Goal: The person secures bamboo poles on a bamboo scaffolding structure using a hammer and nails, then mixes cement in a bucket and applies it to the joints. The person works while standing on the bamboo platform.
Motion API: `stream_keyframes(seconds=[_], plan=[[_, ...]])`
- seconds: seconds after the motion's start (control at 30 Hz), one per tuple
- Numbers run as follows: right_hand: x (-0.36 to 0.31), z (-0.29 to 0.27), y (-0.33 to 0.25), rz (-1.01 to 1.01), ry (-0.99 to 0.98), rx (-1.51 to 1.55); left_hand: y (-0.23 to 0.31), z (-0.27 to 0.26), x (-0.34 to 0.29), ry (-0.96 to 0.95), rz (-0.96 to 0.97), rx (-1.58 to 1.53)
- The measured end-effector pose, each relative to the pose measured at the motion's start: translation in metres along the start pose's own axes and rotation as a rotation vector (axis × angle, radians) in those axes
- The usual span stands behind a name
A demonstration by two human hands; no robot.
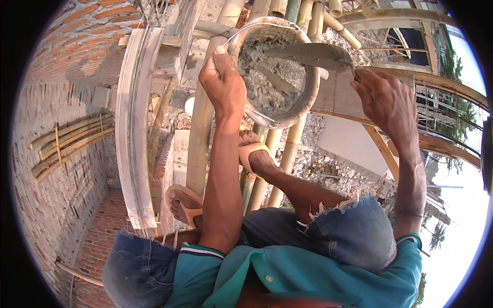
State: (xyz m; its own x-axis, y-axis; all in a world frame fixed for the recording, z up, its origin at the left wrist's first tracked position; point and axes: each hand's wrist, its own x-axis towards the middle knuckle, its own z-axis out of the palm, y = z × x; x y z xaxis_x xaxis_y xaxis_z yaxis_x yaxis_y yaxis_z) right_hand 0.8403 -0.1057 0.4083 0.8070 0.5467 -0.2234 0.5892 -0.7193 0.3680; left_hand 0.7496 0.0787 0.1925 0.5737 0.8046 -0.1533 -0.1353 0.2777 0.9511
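A round bucket (311, 90) of wet grey mortar (257, 92) stands in front of me on bamboo poles. My left hand (222, 84) is closed at its left rim, around what looks like the thin wire handle. In my right hand (385, 100), closed around its mostly hidden handle, is a mortar-coated trowel (318, 55). The trowel's blade reaches left across the far right rim, its tip over the mortar. A long ridge marks the mortar just below the blade.
Bamboo poles (294, 149) run under the bucket and beneath my sandalled feet (254, 151). A long pale beam (132, 128) rises at the left, before a brick wall (87, 25). Rubble (328, 177) lies far below. Bamboo framing (447, 92) stands at the right.
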Motion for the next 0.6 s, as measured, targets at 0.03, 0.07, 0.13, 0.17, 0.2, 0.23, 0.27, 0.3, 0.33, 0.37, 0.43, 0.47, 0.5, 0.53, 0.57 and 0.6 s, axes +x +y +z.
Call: stream_keyframes(seconds=[0.03, 0.07, 0.13, 0.17, 0.2, 0.23, 0.27, 0.3, 0.33, 0.37, 0.43, 0.47, 0.5, 0.53, 0.57, 0.6], plan=[[0.005, 0.0, -0.005, -0.059, -0.033, 0.037, -0.002, -0.001, 0.0, 0.02, -0.018, -0.003], [0.013, 0.006, -0.013, -0.038, -0.098, 0.044, -0.003, -0.002, 0.0, 0.007, -0.038, -0.015], [0.027, 0.036, -0.035, -0.025, -0.21, 0.046, -0.004, -0.002, 0.0, 0.005, -0.063, -0.035], [0.021, 0.049, -0.041, -0.141, -0.092, 0.082, -0.003, -0.002, 0.0, -0.001, -0.065, -0.018], [0.015, 0.062, -0.044, -0.189, -0.108, 0.086, -0.003, -0.002, 0.001, 0.0, -0.065, 0.001], [0.005, 0.067, -0.039, -0.25, -0.023, 0.068, -0.001, -0.003, 0.0, 0.004, -0.079, 0.027], [-0.01, 0.067, -0.03, -0.278, -0.009, 0.046, 0.0, -0.006, -0.002, 0.003, -0.101, 0.01], [-0.015, 0.063, -0.019, -0.292, -0.059, 0.015, 0.002, -0.005, 0.0, -0.002, -0.106, -0.013], [-0.019, 0.056, -0.006, -0.316, 0.055, -0.024, 0.003, -0.006, 0.002, 0.01, -0.144, -0.022], [-0.019, 0.048, 0.006, -0.346, 0.095, -0.063, 0.003, -0.005, 0.0, -0.001, -0.083, -0.016], [-0.007, 0.038, 0.017, -0.347, 0.156, -0.178, 0.004, 0.0, -0.004, -0.021, -0.027, 0.003], [0.005, 0.038, 0.017, -0.32, 0.236, -0.257, 0.003, 0.003, -0.006, -0.013, 0.035, 0.054], [0.018, 0.041, 0.013, -0.31, 0.258, -0.381, 0.003, 0.006, -0.01, -0.031, 0.026, 0.045], [0.031, 0.05, 0.008, -0.326, 0.076, -0.403, 0.002, 0.008, -0.014, -0.043, 0.041, 0.023], [0.042, 0.064, -0.001, -0.339, -0.027, -0.429, 0.001, 0.012, -0.016, -0.04, 0.034, 0.031], [0.048, 0.075, -0.006, -0.355, -0.171, -0.43, 0.001, 0.015, -0.018, -0.037, 0.051, 0.037]])
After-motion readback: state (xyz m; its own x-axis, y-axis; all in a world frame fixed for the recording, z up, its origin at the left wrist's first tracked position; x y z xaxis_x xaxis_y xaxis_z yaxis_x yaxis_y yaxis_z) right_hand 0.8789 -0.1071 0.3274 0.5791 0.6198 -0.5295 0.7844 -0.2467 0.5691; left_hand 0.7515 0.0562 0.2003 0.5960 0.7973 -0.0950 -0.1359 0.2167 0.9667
